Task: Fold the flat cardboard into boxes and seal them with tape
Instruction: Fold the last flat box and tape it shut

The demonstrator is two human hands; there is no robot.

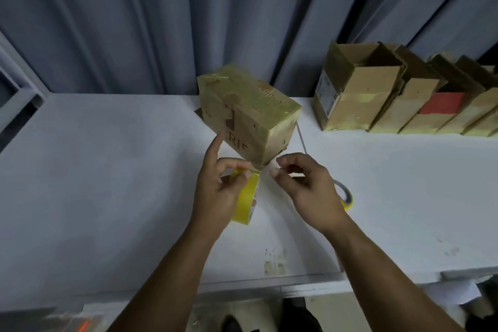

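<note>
Taping at the low corner of the tilted box (248,113), mid-table.

Head view: gripping the tape roll (245,202) in the left hand (218,191), fingers curled round its rim, forefinger stretched up to touch the box face, likely steadying it, tipped on that corner, apparently on the white table (107,170), to hold the strand taut. Curling the right hand (310,186) just beside the same corner, thumb and fingertips nearly meeting; cannot tell whether pinching a tape end or nothing. Spotting a second roll (347,197) near, half hidden behind the right wrist, probably a spare. Lining up open-topped boxes (358,94) against the curtain (134,21) at right, flaps up, bottoms taped yellow; insides dark, no contents visible.
</note>
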